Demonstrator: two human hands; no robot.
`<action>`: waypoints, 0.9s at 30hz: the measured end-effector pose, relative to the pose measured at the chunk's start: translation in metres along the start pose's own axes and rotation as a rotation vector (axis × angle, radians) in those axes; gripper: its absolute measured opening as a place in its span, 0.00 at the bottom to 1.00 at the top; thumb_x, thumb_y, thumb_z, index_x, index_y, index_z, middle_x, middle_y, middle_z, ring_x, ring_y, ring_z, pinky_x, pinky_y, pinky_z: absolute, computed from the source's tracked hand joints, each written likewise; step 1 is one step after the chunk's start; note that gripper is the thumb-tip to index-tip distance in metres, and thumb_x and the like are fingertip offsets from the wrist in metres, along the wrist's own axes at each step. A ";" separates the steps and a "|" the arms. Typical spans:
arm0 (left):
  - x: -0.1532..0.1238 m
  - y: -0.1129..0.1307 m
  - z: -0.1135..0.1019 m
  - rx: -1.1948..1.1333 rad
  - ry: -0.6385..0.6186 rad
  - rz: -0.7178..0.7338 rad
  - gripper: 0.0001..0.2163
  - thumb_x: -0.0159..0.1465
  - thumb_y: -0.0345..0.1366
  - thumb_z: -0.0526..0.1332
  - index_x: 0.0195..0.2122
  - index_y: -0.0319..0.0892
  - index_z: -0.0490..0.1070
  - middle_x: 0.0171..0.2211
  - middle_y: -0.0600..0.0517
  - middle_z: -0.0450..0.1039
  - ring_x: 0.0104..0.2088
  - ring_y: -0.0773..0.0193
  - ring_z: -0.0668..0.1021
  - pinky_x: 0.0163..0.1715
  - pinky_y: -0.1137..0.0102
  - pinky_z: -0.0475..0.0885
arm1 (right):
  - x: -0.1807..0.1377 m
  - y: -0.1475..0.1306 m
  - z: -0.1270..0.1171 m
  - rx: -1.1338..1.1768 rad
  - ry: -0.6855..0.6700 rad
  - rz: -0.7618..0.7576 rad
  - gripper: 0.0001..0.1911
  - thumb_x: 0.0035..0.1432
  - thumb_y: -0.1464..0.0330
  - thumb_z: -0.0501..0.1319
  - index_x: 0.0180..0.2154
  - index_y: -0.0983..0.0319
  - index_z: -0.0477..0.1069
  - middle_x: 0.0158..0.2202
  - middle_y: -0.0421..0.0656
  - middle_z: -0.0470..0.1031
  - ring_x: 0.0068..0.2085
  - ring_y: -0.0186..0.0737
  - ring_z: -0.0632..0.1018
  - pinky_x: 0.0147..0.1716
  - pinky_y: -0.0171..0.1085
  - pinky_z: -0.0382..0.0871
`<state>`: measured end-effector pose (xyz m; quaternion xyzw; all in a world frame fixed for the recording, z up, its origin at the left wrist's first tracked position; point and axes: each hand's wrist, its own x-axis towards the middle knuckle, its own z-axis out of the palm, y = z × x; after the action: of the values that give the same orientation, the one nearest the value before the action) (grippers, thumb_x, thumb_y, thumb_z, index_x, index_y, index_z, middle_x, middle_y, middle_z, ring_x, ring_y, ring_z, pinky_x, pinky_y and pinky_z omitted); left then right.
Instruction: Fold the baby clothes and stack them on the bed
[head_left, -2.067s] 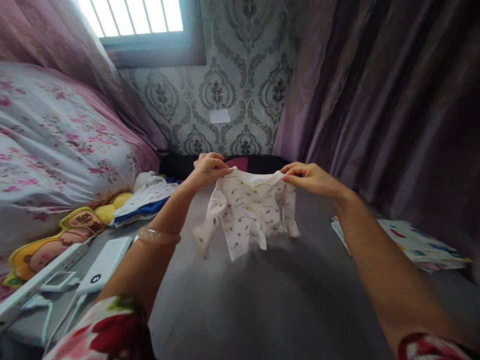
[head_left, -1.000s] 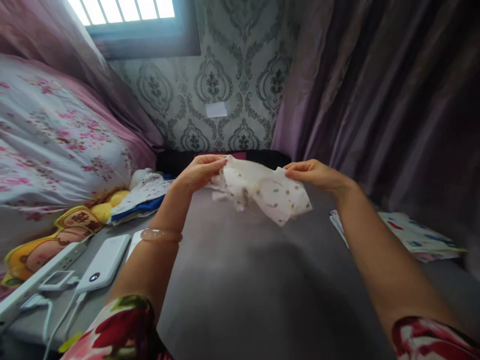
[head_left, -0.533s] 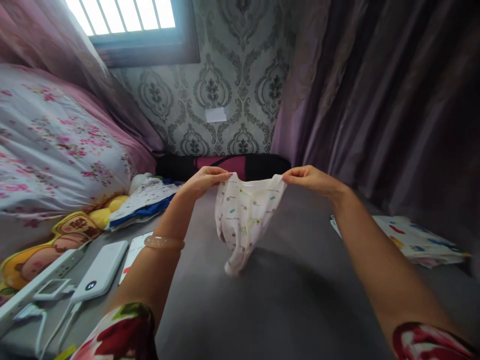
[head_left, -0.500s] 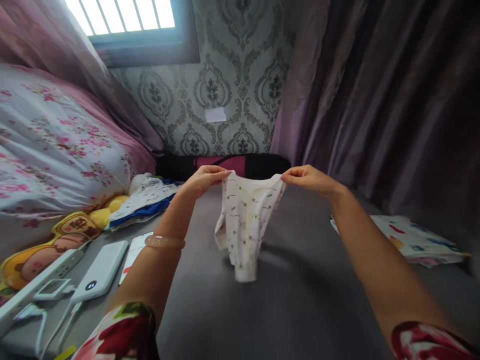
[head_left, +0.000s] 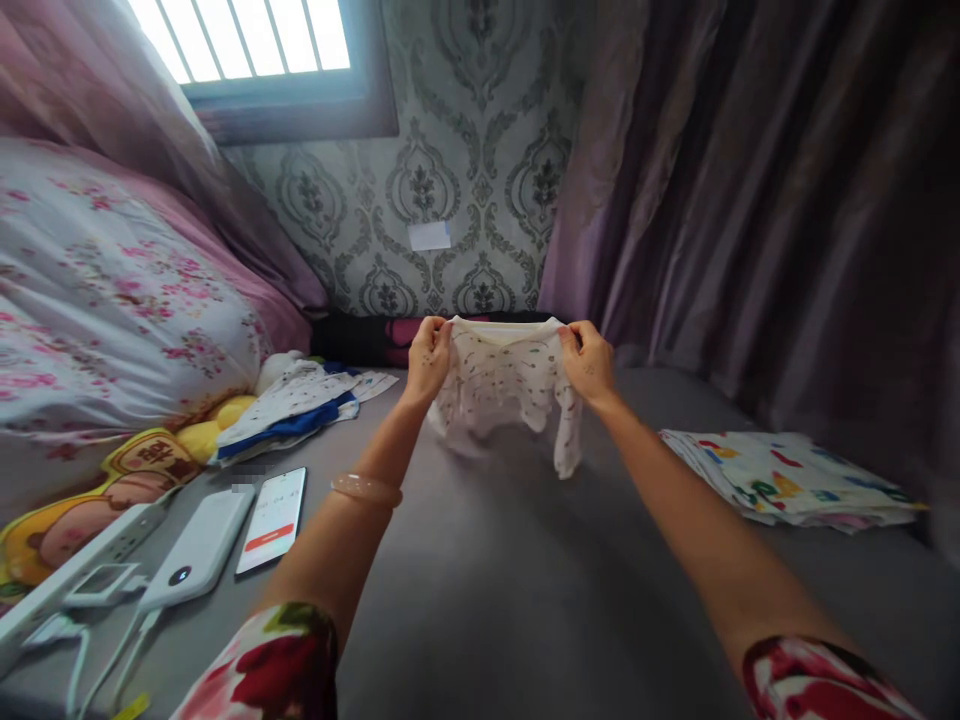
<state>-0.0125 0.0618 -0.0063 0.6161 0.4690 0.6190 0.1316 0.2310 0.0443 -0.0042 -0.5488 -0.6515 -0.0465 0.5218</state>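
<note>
A small white baby shirt [head_left: 504,385] with tiny coloured prints hangs spread between my two hands above the grey bed surface [head_left: 525,580]. My left hand [head_left: 429,356] pinches its left shoulder, fingers closed on the cloth. At the other shoulder my right hand [head_left: 587,362] grips in the same way. One sleeve dangles below my right hand, its end near the grey surface. A pale bangle sits on my left wrist.
A folded stack of colourful printed cloth [head_left: 787,478] lies at the right. At the left are a pile of baby clothes [head_left: 300,400], a phone [head_left: 273,506], a white power bank [head_left: 196,550], a power strip [head_left: 67,578] and a floral quilt [head_left: 112,300]. Dark curtains [head_left: 750,200] hang on the right.
The shirt was shaken and hung bunched between my hands; now it is stretched flat by both shoulders, held farther from me. The phone has come into view.
</note>
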 end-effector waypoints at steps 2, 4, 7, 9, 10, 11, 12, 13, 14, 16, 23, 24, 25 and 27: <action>-0.007 0.002 0.005 0.097 0.060 0.036 0.09 0.67 0.41 0.52 0.38 0.42 0.67 0.29 0.55 0.68 0.31 0.68 0.71 0.33 0.75 0.63 | -0.005 0.000 0.004 -0.061 0.031 0.009 0.21 0.66 0.55 0.45 0.39 0.62 0.69 0.36 0.48 0.77 0.37 0.45 0.75 0.35 0.37 0.61; -0.013 0.003 0.006 0.198 0.103 0.079 0.10 0.68 0.40 0.49 0.41 0.43 0.67 0.33 0.53 0.71 0.35 0.66 0.72 0.37 0.74 0.63 | -0.010 -0.001 0.005 -0.139 0.037 0.004 0.22 0.67 0.55 0.42 0.41 0.61 0.68 0.39 0.49 0.77 0.39 0.46 0.75 0.34 0.37 0.60; -0.020 0.004 -0.003 0.382 0.092 0.174 0.13 0.70 0.42 0.47 0.45 0.44 0.67 0.38 0.50 0.73 0.39 0.63 0.74 0.38 0.72 0.63 | -0.015 -0.001 -0.004 -0.279 -0.025 -0.065 0.23 0.68 0.56 0.40 0.44 0.61 0.68 0.42 0.49 0.76 0.39 0.46 0.75 0.31 0.36 0.57; -0.023 0.005 -0.015 0.524 0.033 0.233 0.14 0.70 0.43 0.47 0.46 0.45 0.68 0.40 0.49 0.72 0.39 0.62 0.74 0.35 0.72 0.63 | -0.017 0.001 -0.015 -0.367 -0.083 -0.134 0.23 0.69 0.55 0.40 0.45 0.60 0.67 0.43 0.48 0.76 0.38 0.44 0.75 0.29 0.36 0.56; -0.023 0.006 -0.022 0.588 -0.003 0.261 0.14 0.70 0.43 0.47 0.47 0.46 0.69 0.40 0.48 0.72 0.39 0.61 0.74 0.33 0.73 0.62 | -0.018 0.002 -0.021 -0.402 -0.107 -0.167 0.23 0.69 0.55 0.40 0.45 0.60 0.68 0.43 0.48 0.76 0.37 0.44 0.75 0.28 0.36 0.55; -0.023 0.008 -0.030 0.639 -0.036 0.290 0.15 0.69 0.44 0.48 0.47 0.46 0.70 0.39 0.48 0.72 0.38 0.61 0.74 0.32 0.73 0.62 | -0.019 0.003 -0.027 -0.426 -0.122 -0.196 0.24 0.69 0.55 0.40 0.45 0.60 0.68 0.43 0.47 0.76 0.37 0.43 0.76 0.28 0.36 0.54; -0.024 0.010 -0.038 0.675 -0.062 0.320 0.15 0.69 0.44 0.48 0.47 0.46 0.70 0.37 0.48 0.72 0.37 0.62 0.74 0.30 0.73 0.61 | -0.020 0.004 -0.034 -0.438 -0.133 -0.224 0.24 0.69 0.55 0.39 0.45 0.60 0.68 0.43 0.47 0.76 0.38 0.43 0.76 0.28 0.36 0.55; -0.024 0.013 -0.046 0.692 -0.081 0.353 0.15 0.69 0.45 0.49 0.47 0.47 0.71 0.35 0.48 0.72 0.35 0.62 0.74 0.30 0.73 0.61 | -0.021 0.005 -0.041 -0.437 -0.141 -0.250 0.25 0.69 0.54 0.39 0.44 0.59 0.69 0.42 0.47 0.76 0.38 0.43 0.76 0.28 0.36 0.55; -0.025 0.017 -0.054 0.692 -0.096 0.388 0.15 0.68 0.45 0.50 0.46 0.47 0.72 0.33 0.49 0.71 0.33 0.63 0.74 0.29 0.73 0.61 | -0.023 0.005 -0.047 -0.423 -0.152 -0.274 0.25 0.69 0.54 0.40 0.44 0.59 0.69 0.42 0.46 0.76 0.39 0.43 0.76 0.28 0.36 0.56; -0.028 0.028 -0.070 0.644 -0.114 0.445 0.15 0.66 0.46 0.53 0.45 0.47 0.74 0.30 0.50 0.71 0.30 0.65 0.73 0.30 0.74 0.62 | -0.028 0.001 -0.062 -0.366 -0.168 -0.300 0.25 0.68 0.53 0.41 0.45 0.58 0.70 0.41 0.45 0.77 0.41 0.44 0.76 0.30 0.36 0.59; -0.043 0.096 -0.120 0.399 -0.160 0.535 0.09 0.62 0.42 0.61 0.40 0.49 0.77 0.33 0.52 0.75 0.32 0.64 0.73 0.35 0.72 0.67 | -0.044 -0.043 -0.126 -0.012 -0.270 -0.153 0.20 0.60 0.48 0.54 0.41 0.54 0.73 0.34 0.44 0.77 0.35 0.46 0.76 0.33 0.42 0.66; -0.043 0.106 -0.124 0.406 -0.176 0.539 0.09 0.62 0.41 0.61 0.40 0.48 0.77 0.33 0.52 0.75 0.31 0.65 0.73 0.35 0.72 0.67 | -0.042 -0.050 -0.133 0.041 -0.304 -0.116 0.20 0.59 0.48 0.55 0.40 0.54 0.74 0.33 0.44 0.77 0.34 0.46 0.76 0.32 0.41 0.66; -0.040 0.112 -0.128 0.418 -0.205 0.520 0.09 0.62 0.41 0.61 0.40 0.47 0.77 0.31 0.53 0.75 0.30 0.66 0.72 0.33 0.72 0.66 | -0.040 -0.055 -0.138 0.089 -0.348 -0.080 0.20 0.58 0.48 0.56 0.39 0.55 0.74 0.32 0.44 0.77 0.33 0.46 0.76 0.30 0.41 0.65; -0.032 0.116 -0.129 0.430 -0.302 0.427 0.10 0.62 0.43 0.61 0.39 0.45 0.78 0.27 0.55 0.73 0.26 0.69 0.69 0.29 0.74 0.65 | -0.033 -0.057 -0.139 0.172 -0.446 0.006 0.21 0.57 0.47 0.57 0.37 0.56 0.75 0.30 0.43 0.76 0.31 0.43 0.75 0.26 0.39 0.65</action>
<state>-0.0721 -0.0767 0.0850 0.7989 0.4244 0.4209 -0.0661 0.2699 -0.0877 0.0638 -0.5009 -0.7504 0.1332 0.4101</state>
